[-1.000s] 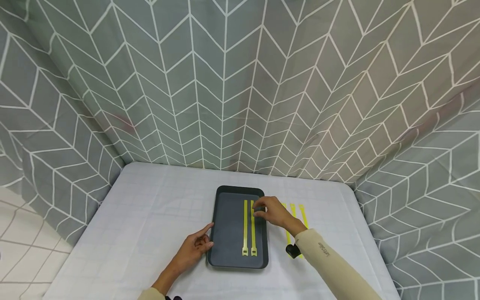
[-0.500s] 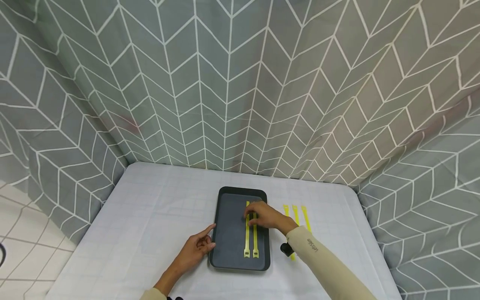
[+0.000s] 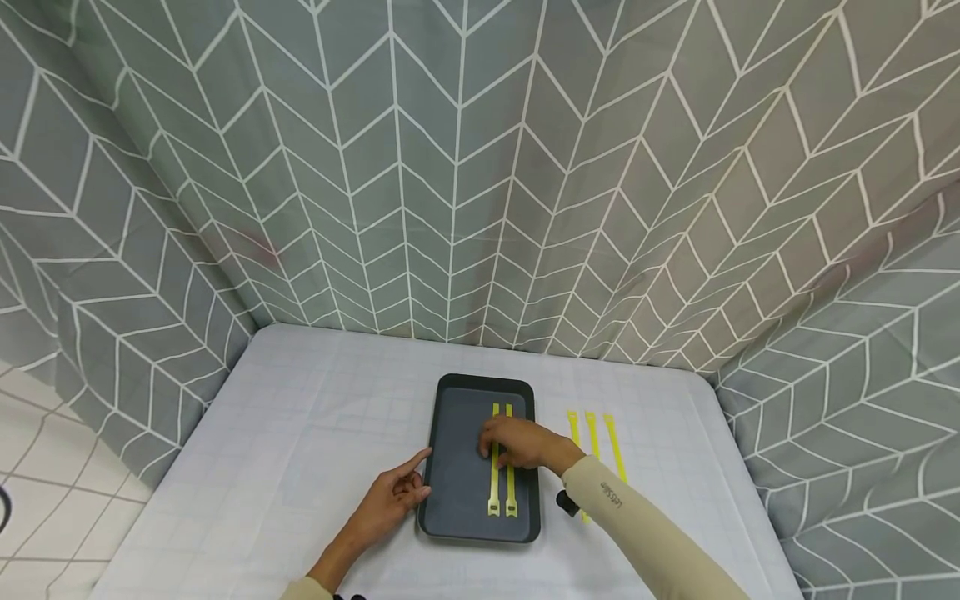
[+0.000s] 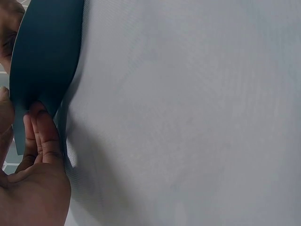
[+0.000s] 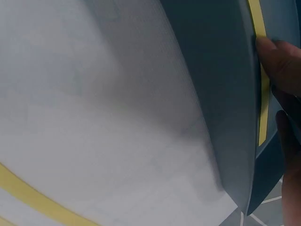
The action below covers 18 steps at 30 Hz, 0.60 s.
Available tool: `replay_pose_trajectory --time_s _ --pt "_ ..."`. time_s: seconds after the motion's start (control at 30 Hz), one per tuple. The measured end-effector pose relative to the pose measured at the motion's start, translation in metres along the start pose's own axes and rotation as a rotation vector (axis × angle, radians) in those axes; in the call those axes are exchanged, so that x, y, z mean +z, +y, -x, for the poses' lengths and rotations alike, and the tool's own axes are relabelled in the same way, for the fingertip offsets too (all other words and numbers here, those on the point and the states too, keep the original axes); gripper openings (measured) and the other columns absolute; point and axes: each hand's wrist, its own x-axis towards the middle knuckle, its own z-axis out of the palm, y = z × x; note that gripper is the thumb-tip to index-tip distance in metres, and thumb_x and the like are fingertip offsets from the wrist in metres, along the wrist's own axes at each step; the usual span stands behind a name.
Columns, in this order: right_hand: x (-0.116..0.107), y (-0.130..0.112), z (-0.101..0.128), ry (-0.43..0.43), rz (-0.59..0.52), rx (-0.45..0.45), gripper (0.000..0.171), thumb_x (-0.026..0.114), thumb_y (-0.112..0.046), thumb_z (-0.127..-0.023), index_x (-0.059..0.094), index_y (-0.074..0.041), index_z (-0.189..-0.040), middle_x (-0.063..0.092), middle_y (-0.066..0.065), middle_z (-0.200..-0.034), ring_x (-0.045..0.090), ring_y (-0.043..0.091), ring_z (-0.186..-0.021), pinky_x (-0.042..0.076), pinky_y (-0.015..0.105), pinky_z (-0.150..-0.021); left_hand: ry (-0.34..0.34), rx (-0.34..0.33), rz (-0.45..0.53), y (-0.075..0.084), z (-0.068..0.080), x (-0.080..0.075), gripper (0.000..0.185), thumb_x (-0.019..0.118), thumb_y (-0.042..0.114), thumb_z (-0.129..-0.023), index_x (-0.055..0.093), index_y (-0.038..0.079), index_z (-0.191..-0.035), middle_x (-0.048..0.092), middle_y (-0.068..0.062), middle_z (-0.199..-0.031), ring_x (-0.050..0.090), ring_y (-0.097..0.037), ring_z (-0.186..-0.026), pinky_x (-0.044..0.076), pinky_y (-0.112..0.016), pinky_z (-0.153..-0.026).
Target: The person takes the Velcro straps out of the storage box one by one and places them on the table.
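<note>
A dark grey tray (image 3: 457, 483) lies on the white cloth, with two yellow cable straps inside, a left one (image 3: 494, 483) and a right one (image 3: 512, 483). They run side by side, slotted ends toward me. My right hand (image 3: 521, 442) bends over their middle, thumb and fingers apart and the left strap showing between them. In the right wrist view its tip touches a yellow strap (image 5: 264, 113). My left hand (image 3: 386, 500) touches the tray's left rim with index finger and thumb; the left wrist view has its fingers (image 4: 47, 132) against the outer wall (image 4: 47, 47).
Several more yellow straps (image 3: 593, 437) lie on the white-covered table (image 3: 337, 400) right of the tray, partly hidden under my right sleeve (image 3: 622, 504). A grey patterned curtain (image 3: 480, 250) closes off the back and both sides.
My right hand has moved left from the tray's right side, over both straps, and then a little toward me. The straps and my left hand keep nearly the same places.
</note>
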Motion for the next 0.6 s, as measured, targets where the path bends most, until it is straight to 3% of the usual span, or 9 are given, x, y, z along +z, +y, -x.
replay_pose_trajectory --time_s 0.4,0.6 --pt "0.0074 0.0036 -0.0043 0.017 0.15 -0.029 0.019 0.08 -0.008 -0.084 0.072 -0.024 -0.089 0.062 -0.01 -0.103 0.055 0.007 -0.099 0.05 0.021 -0.081 0.004 -0.004 -0.003 -0.0003 0.0 0.0008 0.062 0.063 0.004 -0.098 0.036 -0.004 -0.153 0.056 -0.011 -0.091 0.045 -0.001 -0.066 0.043 -0.019 -0.062" --pt "0.0074 0.0005 -0.0041 0.048 0.206 -0.067 0.019 0.076 -0.008 -0.087 0.068 -0.024 -0.083 0.059 -0.01 -0.092 0.05 0.006 -0.086 0.043 0.017 -0.069 0.001 -0.004 0.014 0.0002 0.0007 0.001 0.062 0.063 0.005 -0.098 0.036 -0.004 -0.153 0.056 -0.012 -0.092 0.045 -0.001 -0.066 0.043 -0.019 -0.062"
